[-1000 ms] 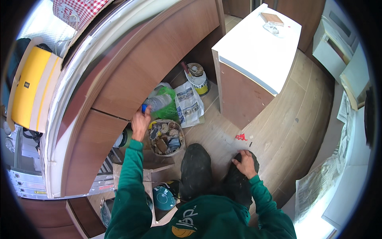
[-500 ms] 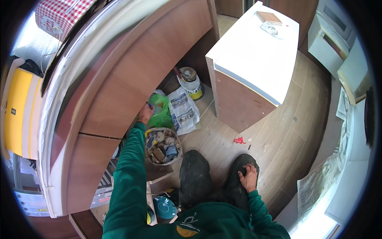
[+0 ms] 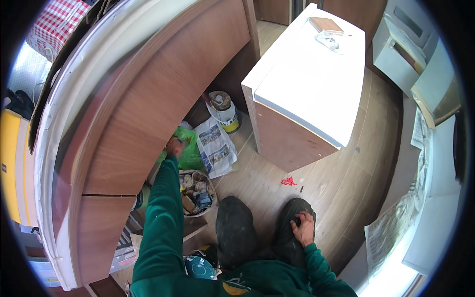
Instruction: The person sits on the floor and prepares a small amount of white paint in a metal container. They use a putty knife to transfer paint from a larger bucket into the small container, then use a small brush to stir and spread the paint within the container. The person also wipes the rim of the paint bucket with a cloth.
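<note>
My left arm reaches toward the low shelf unit, and my left hand point(image 3: 174, 147) is at a crumpled green plastic bag point(image 3: 190, 151). A small blue spot shows by its fingers, which are mostly hidden, so I cannot tell whether they grip anything. Below the hand, partly behind my sleeve, sits a round bucket point(image 3: 213, 194) filled with jars, blocks and other small items. Printed newspaper sheets point(image 3: 216, 148) lie beside the bag. Resting on my right knee, my right hand point(image 3: 303, 229) holds nothing, its fingers loosely apart.
A curved wooden unit point(image 3: 148, 114) rises on the left. A white-topped cabinet point(image 3: 307, 74) stands ahead, bearing a small wooden block point(image 3: 326, 24). Behind the newspaper is a white tub point(image 3: 225, 116). Red scraps point(image 3: 289, 181) lie on the floor; a teal round lid point(image 3: 200, 268) is near my leg.
My left hand has gone deeper into the green bag area, and green plastic now shows on both sides of it. The whole view has shifted slightly. My right hand stays on the knee.
</note>
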Demonstrator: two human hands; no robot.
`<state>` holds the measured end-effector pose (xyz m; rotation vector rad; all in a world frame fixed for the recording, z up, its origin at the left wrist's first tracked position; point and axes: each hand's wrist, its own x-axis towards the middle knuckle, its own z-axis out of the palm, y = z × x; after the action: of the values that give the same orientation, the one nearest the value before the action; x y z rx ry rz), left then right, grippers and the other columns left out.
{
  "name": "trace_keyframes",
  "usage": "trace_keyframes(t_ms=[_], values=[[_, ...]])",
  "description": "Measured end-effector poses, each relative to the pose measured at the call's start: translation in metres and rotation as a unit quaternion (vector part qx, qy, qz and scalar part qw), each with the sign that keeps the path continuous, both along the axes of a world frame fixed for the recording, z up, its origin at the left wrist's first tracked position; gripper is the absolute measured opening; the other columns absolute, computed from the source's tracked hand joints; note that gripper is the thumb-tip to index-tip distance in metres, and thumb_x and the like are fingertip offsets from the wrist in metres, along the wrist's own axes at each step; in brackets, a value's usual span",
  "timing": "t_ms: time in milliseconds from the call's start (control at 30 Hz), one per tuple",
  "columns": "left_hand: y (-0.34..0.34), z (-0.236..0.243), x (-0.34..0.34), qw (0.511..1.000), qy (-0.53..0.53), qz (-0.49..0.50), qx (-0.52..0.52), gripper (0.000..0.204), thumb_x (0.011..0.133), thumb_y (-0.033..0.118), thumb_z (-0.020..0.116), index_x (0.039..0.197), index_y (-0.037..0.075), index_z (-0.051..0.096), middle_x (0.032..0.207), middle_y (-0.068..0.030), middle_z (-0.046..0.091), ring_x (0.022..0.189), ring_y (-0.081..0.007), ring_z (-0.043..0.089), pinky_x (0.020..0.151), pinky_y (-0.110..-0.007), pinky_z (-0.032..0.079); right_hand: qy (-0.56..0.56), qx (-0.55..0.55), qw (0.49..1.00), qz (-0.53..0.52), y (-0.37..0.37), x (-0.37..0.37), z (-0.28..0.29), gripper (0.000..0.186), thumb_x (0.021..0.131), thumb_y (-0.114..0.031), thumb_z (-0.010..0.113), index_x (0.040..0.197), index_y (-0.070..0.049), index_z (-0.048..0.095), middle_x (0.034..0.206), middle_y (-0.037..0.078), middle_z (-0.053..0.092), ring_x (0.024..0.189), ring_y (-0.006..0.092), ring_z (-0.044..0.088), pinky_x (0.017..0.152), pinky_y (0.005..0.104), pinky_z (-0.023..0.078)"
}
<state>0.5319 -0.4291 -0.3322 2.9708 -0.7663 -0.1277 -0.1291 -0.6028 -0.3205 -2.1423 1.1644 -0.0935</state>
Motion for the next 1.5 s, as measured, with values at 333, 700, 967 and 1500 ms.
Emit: trace_keyframes(t_ms=[333, 700, 967, 1500], values=[[-0.012, 0.027, -0.026, 0.998, 0.034, 0.056, -0.003, 0.035, 0.082, 0.026, 0.076, 0.109, 0.004, 0.073, 0.116, -0.0237, 0.071, 0.11, -0.0427, 0.066, 0.094, -0.053, 0.054, -0.008, -0.006, 1.0, 0.0, -0.001, -0.002, -0.004, 0.036, 0.079, -0.021, 0.079, 0.109, -0.005, 0.072, 0.129, 0.014, 0.062, 0.124, 0.0363, 0.055, 0.104, 0.0465, 0.043], [-0.01, 0.073, -0.074, 0.938, -0.128, 0.111, -0.301, 0.028, 0.084, 0.026, 0.076, 0.096, 0.0, 0.075, 0.094, -0.0254, 0.072, 0.095, -0.0442, 0.069, 0.083, -0.051, 0.053, 0.004, -0.021, 1.0, 0.013, -0.001, -0.001, -0.009, 0.034, 0.08, -0.021, 0.078, 0.108, -0.005, 0.072, 0.128, 0.015, 0.062, 0.121, 0.0373, 0.056, 0.103, 0.0484, 0.044], [0.002, 0.031, -0.35, 0.855, 0.125, 0.223, -0.45, 0.021, 0.085, 0.019, 0.073, 0.088, -0.002, 0.073, 0.08, -0.0219, 0.072, 0.077, -0.0315, 0.073, 0.073, -0.042, 0.054, -0.02, -0.078, 0.995, 0.052, -0.005, -0.008, -0.017, 0.03, 0.08, -0.019, 0.077, 0.107, -0.005, 0.071, 0.126, 0.015, 0.063, 0.118, 0.0396, 0.057, 0.102, 0.0498, 0.045], [0.181, 0.158, -0.577, 0.851, 0.188, 0.213, -0.441, 0.032, 0.09, 0.014, 0.077, 0.118, 0.0, 0.07, 0.099, -0.0132, 0.074, 0.077, -0.0185, 0.072, 0.07, -0.03, 0.058, -0.108, -0.083, 0.975, 0.178, 0.035, 0.036, 0.006, 0.028, 0.08, -0.014, 0.077, 0.106, -0.002, 0.072, 0.11, 0.018, 0.069, 0.109, 0.0384, 0.063, 0.1, 0.0479, 0.047]])
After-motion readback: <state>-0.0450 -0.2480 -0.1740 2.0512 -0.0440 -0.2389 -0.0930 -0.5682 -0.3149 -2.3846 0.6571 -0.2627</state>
